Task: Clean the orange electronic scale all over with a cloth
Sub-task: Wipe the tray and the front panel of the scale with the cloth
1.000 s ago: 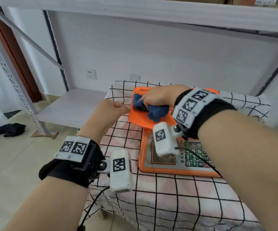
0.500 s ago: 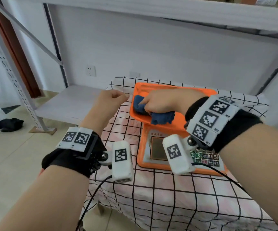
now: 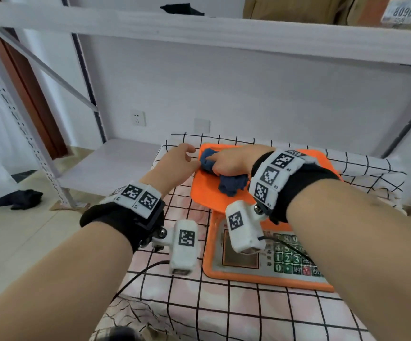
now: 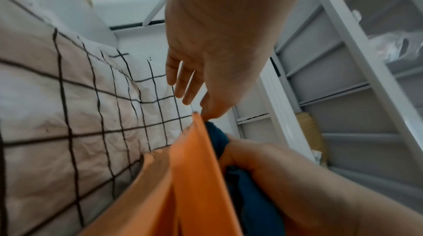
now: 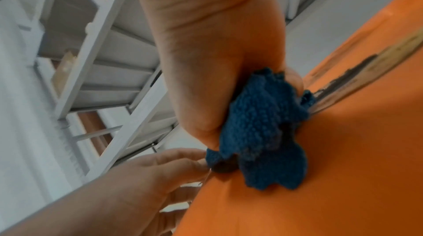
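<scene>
The orange scale stands on the checked table, its platter [image 3: 204, 195] behind the keypad panel [image 3: 285, 259]. My right hand [image 3: 226, 161] grips a bunched blue cloth [image 3: 231, 187] and presses it on the far left part of the platter. The right wrist view shows the cloth [image 5: 263, 131] under my right hand [image 5: 206, 77] on the orange platter [image 5: 320, 185]. My left hand [image 3: 177, 161] is at the platter's left edge with fingers loosely extended. In the left wrist view my left hand [image 4: 194, 95] touches the platter's rim [image 4: 196, 167] with its thumb tip, beside the cloth [image 4: 217, 136].
The tablecloth [image 3: 224, 316] covers a small table. A white metal rack surrounds it: an upright [image 3: 27, 143] at left, a low shelf [image 3: 111, 163] beside the table, a beam [image 3: 199, 28] overhead with cardboard boxes [image 3: 347, 8]. A dark rag [image 3: 19, 199] lies on the floor.
My left hand's fingers have uncurled from a fist and now lie loosely extended at the platter's edge. My right hand keeps the cloth on the platter's far left part.
</scene>
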The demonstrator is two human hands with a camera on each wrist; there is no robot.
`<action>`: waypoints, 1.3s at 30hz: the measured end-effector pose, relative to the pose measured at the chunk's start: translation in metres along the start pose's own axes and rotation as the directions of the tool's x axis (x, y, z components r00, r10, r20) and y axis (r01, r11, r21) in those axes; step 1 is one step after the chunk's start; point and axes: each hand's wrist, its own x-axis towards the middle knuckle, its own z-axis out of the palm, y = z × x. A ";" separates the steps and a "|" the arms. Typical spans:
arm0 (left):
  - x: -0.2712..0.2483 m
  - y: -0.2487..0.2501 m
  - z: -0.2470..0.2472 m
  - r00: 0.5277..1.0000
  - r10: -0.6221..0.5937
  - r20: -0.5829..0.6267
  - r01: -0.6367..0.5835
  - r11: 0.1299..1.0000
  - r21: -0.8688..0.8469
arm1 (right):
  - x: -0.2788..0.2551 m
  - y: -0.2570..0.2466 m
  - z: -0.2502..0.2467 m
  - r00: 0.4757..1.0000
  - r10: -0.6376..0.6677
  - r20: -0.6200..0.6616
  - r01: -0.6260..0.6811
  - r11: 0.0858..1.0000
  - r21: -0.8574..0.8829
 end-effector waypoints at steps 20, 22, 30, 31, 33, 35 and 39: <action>0.006 -0.001 0.003 0.994 -0.028 0.102 0.025 0.999 0.031 | 0.012 0.027 -0.001 0.998 0.004 -0.055 -0.017 0.972 -0.234; 0.007 -0.004 0.002 0.994 -0.038 0.100 0.035 0.999 0.028 | 0.017 0.029 0.001 0.993 0.031 -0.117 -0.058 0.968 -0.242; 0.010 -0.012 0.002 0.992 -0.069 0.107 0.069 0.998 0.009 | 0.015 0.015 -0.005 0.994 -0.108 0.032 0.112 0.954 -0.278; 0.009 -0.011 0.003 0.992 -0.075 0.105 0.074 0.997 0.010 | 0.014 0.016 -0.007 0.995 -0.093 0.035 0.099 0.953 -0.285; 0.007 -0.009 0.003 0.991 -0.080 0.109 0.078 0.997 0.027 | 0.014 0.016 -0.011 0.997 -0.067 0.050 0.078 0.958 -0.277; 0.007 -0.008 0.002 0.990 -0.076 0.115 0.068 0.996 0.065 | 0.014 0.014 -0.013 0.997 -0.055 0.051 0.066 0.964 -0.258; 0.008 -0.002 -0.002 0.990 -0.074 0.123 0.062 0.993 0.098 | 0.011 0.018 -0.011 0.996 -0.087 0.034 0.093 0.964 -0.249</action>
